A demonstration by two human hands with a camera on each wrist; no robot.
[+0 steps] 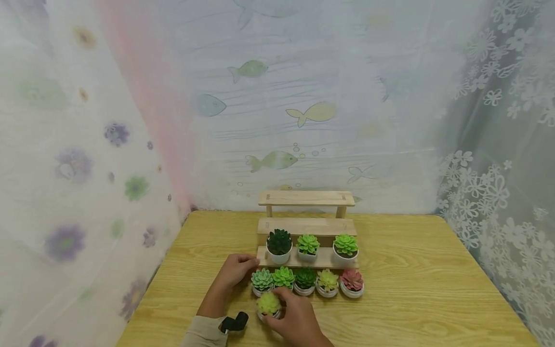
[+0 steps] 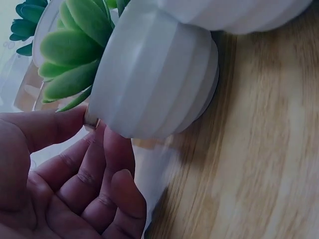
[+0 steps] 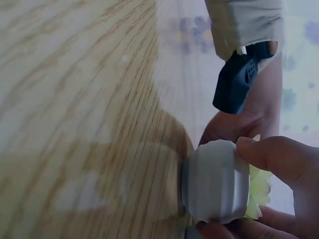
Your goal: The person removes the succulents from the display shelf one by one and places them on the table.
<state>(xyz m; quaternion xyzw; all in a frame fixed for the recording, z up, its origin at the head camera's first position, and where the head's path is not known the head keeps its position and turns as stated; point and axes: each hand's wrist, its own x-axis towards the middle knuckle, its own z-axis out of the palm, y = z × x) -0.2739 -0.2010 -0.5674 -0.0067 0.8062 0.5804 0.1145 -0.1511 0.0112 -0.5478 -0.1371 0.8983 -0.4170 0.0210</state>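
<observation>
My right hand [image 1: 298, 314] grips a small potted succulent [image 1: 268, 303] with pale yellow-green leaves, in front of a row of potted plants. In the right wrist view, thumb and fingers hold its white ribbed pot [image 3: 214, 181], which stands on or just over the wood. My left hand [image 1: 236, 271] is at the left end of a wooden tiered plant stand [image 1: 307, 226]. Its thumb and forefinger pinch the corner of the lowest tier, partly hidden behind a white pot [image 2: 154, 74] in the left wrist view.
Dark green [image 1: 279, 243] and bright green succulents [image 1: 308, 245] sit on the lowest tier. Before the stand are several more pots, including a red-pink succulent [image 1: 352, 280] at the right end. A black wrist camera [image 1: 234, 322] is strapped to the left sleeve. Patterned curtains surround the wooden table [image 1: 412, 289].
</observation>
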